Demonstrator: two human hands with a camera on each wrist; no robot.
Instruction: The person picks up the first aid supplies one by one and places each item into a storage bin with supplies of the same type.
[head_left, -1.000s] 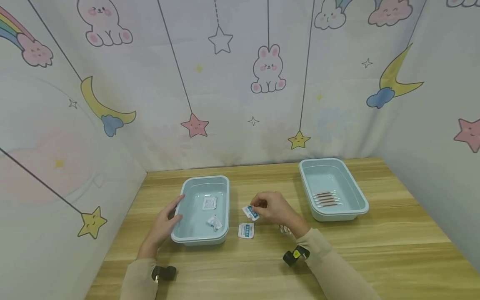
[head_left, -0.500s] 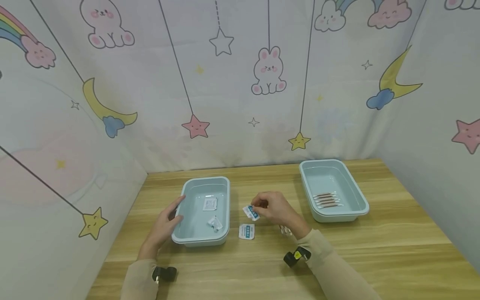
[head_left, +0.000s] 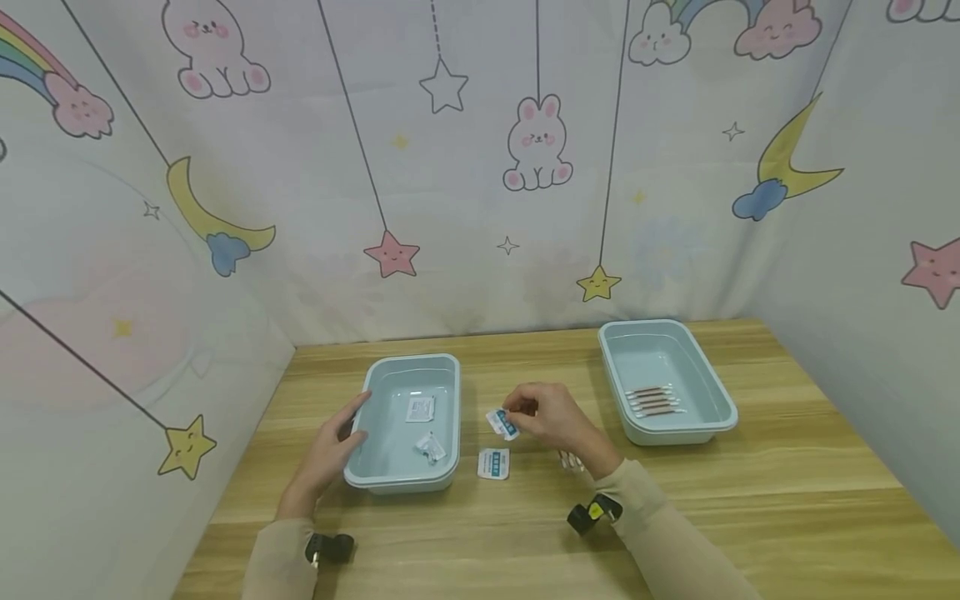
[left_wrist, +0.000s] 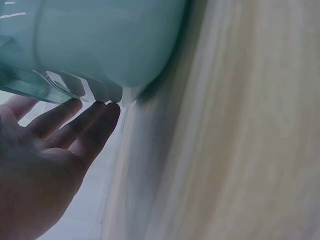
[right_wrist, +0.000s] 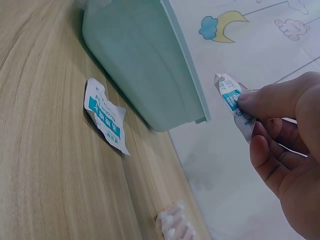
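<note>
My right hand [head_left: 551, 417] pinches a small white and blue alcohol pad packet [right_wrist: 231, 97] between thumb and fingers, above the table. Just below lies another alcohol pad packet [head_left: 493, 463], flat on the wood with its printed side up. My left hand [head_left: 324, 454] rests against the left side of a light blue plastic bin [head_left: 402, 482]. In the left wrist view, its extended fingertips [left_wrist: 113, 112] touch the outer wall. Inside this bin are a flat white packet [head_left: 421, 409] and a crumpled one [head_left: 431, 448].
A second light blue bin [head_left: 678, 435] stands at the right, with several brown-stemmed cotton swabs [head_left: 655, 401] lying in it. White-tipped sticks [head_left: 572, 461] on the table [head_left: 450, 550] are partly hidden under my right wrist. A printed fabric backdrop [head_left: 465, 192] stands behind.
The whole head view shifts very slightly downward. Both hands, the held packet and the bins keep their places.
</note>
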